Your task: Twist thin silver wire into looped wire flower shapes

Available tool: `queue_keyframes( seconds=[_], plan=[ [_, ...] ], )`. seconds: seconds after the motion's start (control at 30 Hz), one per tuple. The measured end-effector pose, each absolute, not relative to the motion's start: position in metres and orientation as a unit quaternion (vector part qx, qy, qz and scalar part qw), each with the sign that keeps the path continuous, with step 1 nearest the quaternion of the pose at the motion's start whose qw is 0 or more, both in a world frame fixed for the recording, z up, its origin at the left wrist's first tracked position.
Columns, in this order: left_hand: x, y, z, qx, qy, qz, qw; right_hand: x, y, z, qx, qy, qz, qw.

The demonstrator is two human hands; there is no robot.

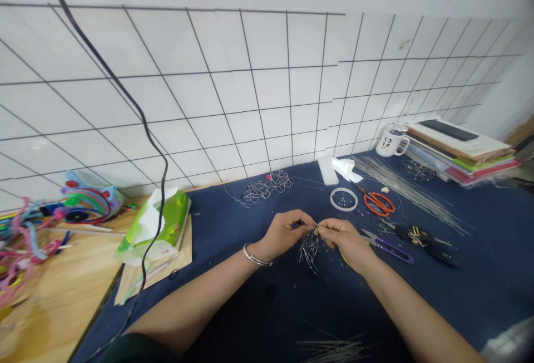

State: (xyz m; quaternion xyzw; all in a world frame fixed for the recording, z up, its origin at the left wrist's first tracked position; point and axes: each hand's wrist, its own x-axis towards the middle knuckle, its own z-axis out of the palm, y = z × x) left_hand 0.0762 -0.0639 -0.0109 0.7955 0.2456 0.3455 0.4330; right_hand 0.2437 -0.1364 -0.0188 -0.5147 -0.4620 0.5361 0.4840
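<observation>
My left hand (pixel 291 233) and my right hand (pixel 342 240) meet fingertip to fingertip over the dark blue cloth (pixel 233 296). Both are closed in a pinch at the top of a bundle of thin silvery wires (pixel 308 250), whose loose ends hang below the fingers. What exactly the right fingertips grip is too small to make out. A bracelet circles the left wrist. Just right of my right hand lie purple-handled thread snips (pixel 392 249). Orange-handled scissors (pixel 379 204) and a white ring-shaped dish (pixel 344 199) with tiny bits in it are beyond.
Black-handled pliers (pixel 425 240) and long straight wires (pixel 409 187) lie right. Coiled wire (pixel 269 186) sits near the wall. At the back right are a white mug (pixel 390 143) and stacked books (pixel 463 148). Left are a green tissue pack (pixel 167 224) and a hanging black cable (pixel 144 118).
</observation>
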Motion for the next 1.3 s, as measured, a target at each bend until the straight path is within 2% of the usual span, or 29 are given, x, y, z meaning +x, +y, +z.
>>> queue_keyframes(
  seconds=[0.4, 0.5, 0.73, 0.97, 1.3],
  plan=[
    [0.073, -0.063, -0.011, 0.869, 0.202, 0.332, 0.306, 0.25, -0.135, -0.016, -0.503, -0.516, 0.54, 0.434],
    [0.072, -0.062, -0.007, 0.881, 0.185, 0.311, 0.303, 0.249, -0.135, -0.016, -0.502, -0.527, 0.537, 0.427],
    [0.07, -0.066, 0.003, 0.862, 0.179, 0.299, 0.367, 0.247, -0.137, -0.016, -0.512, -0.536, 0.519, 0.425],
    [0.069, -0.058, 0.006, 0.741, 0.254, 0.335, 0.523, 0.25, -0.136, -0.013, -0.486, -0.45, 0.572, 0.484],
    [0.07, -0.046, -0.005, 0.746, 0.255, 0.28, 0.548, 0.249, -0.135, -0.018, -0.5, -0.495, 0.537, 0.465]
  ],
)
